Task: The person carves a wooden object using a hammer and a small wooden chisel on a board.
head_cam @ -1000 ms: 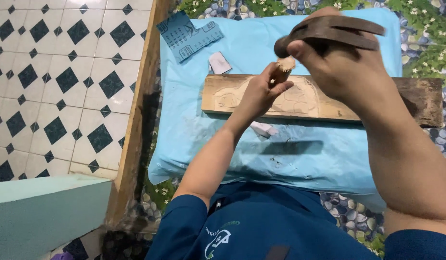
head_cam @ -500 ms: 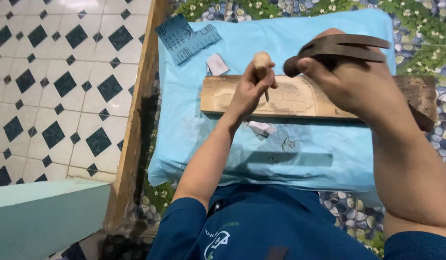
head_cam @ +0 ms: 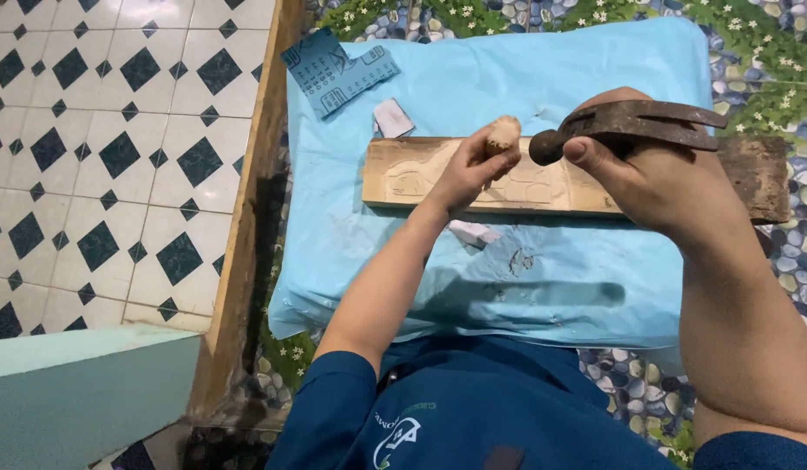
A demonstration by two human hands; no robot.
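A long wooden plank [head_cam: 403,174] with carved outlines lies across a light blue sheet [head_cam: 473,87]. My left hand [head_cam: 469,170] grips a wooden-handled chisel [head_cam: 504,135], held upright with its tip on the plank's middle. My right hand [head_cam: 647,170] holds a rusty dark claw hammer [head_cam: 630,122] by its head, the striking face just right of the chisel's butt end. The chisel's blade is hidden by my fingers.
A small white block [head_cam: 475,233] and wood chips lie on the sheet in front of the plank. Another white piece [head_cam: 392,117] and a blue printed card [head_cam: 338,71] sit farther back. A wooden beam [head_cam: 247,218] borders tiled floor on the left.
The hammer has come down and left, from above the plank to right beside the chisel's butt. My left hand has set the chisel upright and shifted slightly right.
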